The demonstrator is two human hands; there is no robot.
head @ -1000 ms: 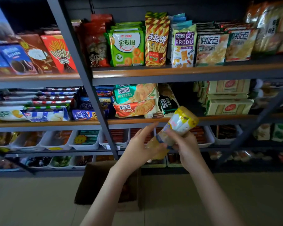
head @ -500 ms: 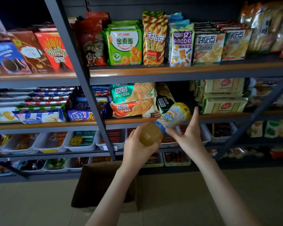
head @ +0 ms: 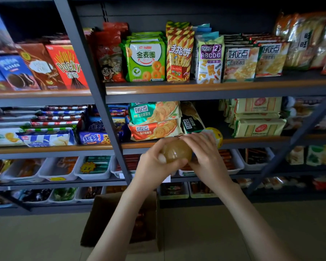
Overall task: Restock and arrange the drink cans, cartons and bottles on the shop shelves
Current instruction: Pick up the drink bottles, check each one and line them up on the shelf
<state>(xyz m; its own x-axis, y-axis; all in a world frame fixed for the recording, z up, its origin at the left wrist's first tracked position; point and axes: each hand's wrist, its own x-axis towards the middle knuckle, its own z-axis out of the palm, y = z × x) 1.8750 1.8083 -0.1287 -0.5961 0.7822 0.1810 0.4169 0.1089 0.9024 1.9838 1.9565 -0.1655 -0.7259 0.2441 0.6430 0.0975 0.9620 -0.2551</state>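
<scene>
Probably heavy and slick, the bottle (head: pixel 177 150) lies clasped by left grip (head: pixel 154 166) at its base, right grip (head: pixel 205 157) mid-body.

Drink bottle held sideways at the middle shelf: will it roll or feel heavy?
Likely rolls: the drink bottle is round and held on its side, base in the left hand. Probably heavy for its size; amber liquid seems to fill the base. Smooth plastic, maybe slippery; the right hand steadies its body.

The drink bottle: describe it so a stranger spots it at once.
Find the lower wood-edged shelf of biscuit packets. At its front edge, the left hand and right hand hold the drink bottle sideways. Unlike the flat packets, it is round and amber-filled.
</scene>
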